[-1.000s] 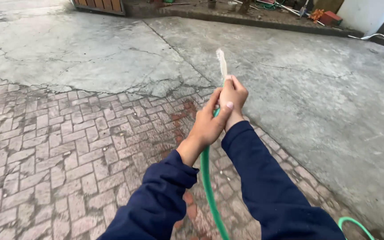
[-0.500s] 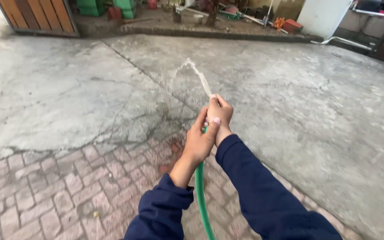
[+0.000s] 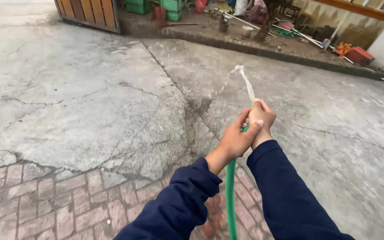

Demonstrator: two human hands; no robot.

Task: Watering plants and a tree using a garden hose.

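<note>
A green garden hose (image 3: 230, 195) runs up from the bottom of the view between my two dark blue sleeves. My left hand (image 3: 235, 138) wraps around the hose just below its end. My right hand (image 3: 262, 116) grips the hose end itself, pinching it. A thin jet of water (image 3: 244, 80) shoots up and away from my right hand, breaking into spray over the concrete. A wet patch (image 3: 196, 111) darkens the concrete ahead of my hands.
Cracked grey concrete (image 3: 76, 98) spreads ahead; reddish brick paving (image 3: 45, 200) lies at the lower left. A raised kerb (image 3: 245, 46) runs across the back, with green crates (image 3: 170, 5), pots, pipes and clutter behind. A wooden slatted gate (image 3: 90, 11) stands far left.
My hands and the hose have shifted right and slightly down in view. The view has swung, showing more of the kerb and clutter. The water jet keeps spraying forward.
</note>
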